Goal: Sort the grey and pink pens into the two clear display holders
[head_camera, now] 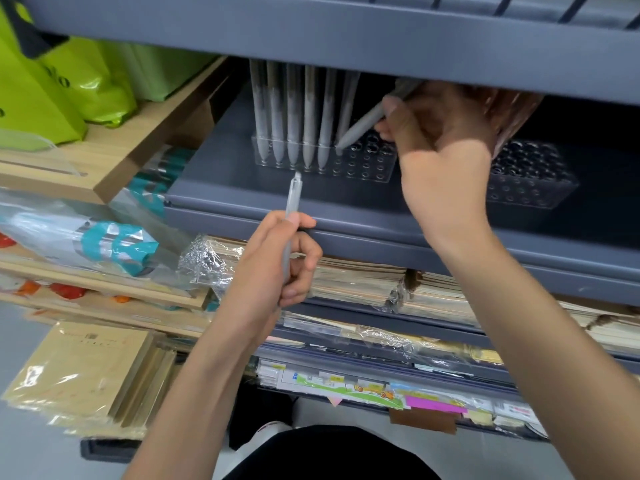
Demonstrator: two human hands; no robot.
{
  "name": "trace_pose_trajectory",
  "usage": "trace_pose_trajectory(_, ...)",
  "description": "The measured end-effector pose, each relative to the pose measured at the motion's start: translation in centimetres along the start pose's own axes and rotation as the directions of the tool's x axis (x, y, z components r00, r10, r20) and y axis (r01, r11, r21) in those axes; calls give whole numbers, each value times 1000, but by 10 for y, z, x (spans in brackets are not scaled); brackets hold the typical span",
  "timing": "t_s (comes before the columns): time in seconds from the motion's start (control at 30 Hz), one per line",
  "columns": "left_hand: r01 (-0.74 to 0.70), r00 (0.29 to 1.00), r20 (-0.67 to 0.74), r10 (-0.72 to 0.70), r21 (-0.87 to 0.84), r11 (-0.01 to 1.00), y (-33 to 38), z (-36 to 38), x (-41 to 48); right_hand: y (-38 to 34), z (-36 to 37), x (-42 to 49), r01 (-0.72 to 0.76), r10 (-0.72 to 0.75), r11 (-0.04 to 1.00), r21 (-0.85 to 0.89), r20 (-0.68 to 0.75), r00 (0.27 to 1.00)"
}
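Grey, the tilted pen (360,128) leans with its top toward two o'clock, pinched in the grip of the right hand (440,140). Its tip is at a hole in the left clear holder (367,173), just at three o'clock of the standing grey pens (294,133); seating it well likely means tipping it upright before pressing down, so it clears its neighbours. The right wrist bends back under the upper shelf (346,36), while at six o'clock the left hand (273,268), fingers curled, holds a second grey pen (293,199) upright; the second holder (533,181) sits at three o'clock.
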State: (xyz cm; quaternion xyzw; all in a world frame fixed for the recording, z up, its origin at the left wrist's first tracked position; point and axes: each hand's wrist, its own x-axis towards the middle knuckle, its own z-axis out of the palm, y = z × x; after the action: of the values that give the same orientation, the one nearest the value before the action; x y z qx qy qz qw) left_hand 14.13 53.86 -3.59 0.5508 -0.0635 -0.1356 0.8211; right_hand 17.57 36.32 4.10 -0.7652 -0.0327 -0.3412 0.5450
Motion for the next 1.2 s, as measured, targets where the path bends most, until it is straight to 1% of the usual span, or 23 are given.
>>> trace_pose_trajectory(0.07, 1, 1000, -2, -1, -1, 1000, -1, 0, 0, 4, 4, 2, 53, -53, 996, -67, 5, 999)
trace_pose_trajectory(0.13, 0, 1000, -6, 0, 8, 1000, -1, -2, 0, 8, 8, 5, 93, -90, 978, -187, 26, 996)
trace_pose_trajectory(0.27, -3, 1000, -22, 3, 4, 1000, -1, -5, 1, 12, 19, 16, 122, -95, 916, -382, 88, 992)
trace_pose_trajectory(0.37, -6, 1000, -14, 6, 3, 1000, -1, -7, 1, 12, 28, 26, 94, -59, 891, -444, 92, 994)
trace_pose_trajectory(0.53, -11, 1000, -11, 11, 22, 1000, -1, -7, 0, 11, 34, 30, 41, -24, 915, -402, 47, 999)
trace_pose_trajectory(0.73, 1, 1000, -30, 0, 26, 1000, -1, -10, 2, 18, 35, 28, 41, 14, 884, -465, 114, 993)
trace_pose_trajectory(0.93, -2, 999, -48, 6, 78, 997, 0, -15, -1, 22, 36, 29, 43, 3, 886, -462, 99, 995)
trace_pose_trajectory(1.07, -31, 998, -61, 32, 13, 999, 4, -19, -1, 27, 35, 26, -5, 48, 931, -365, 109, 993)
trace_pose_trajectory(1.13, -68, 995, -67, 70, 39, 997, 7, -20, -3, 26, 31, 20, -27, 51, 958, -285, 78, 996)
trace_pose_trajectory(1.2, -113, 990, -76, 121, 103, 988, 10, -21, -6, 20, 28, 7, -23, 30, 984, -178, 33, 999)
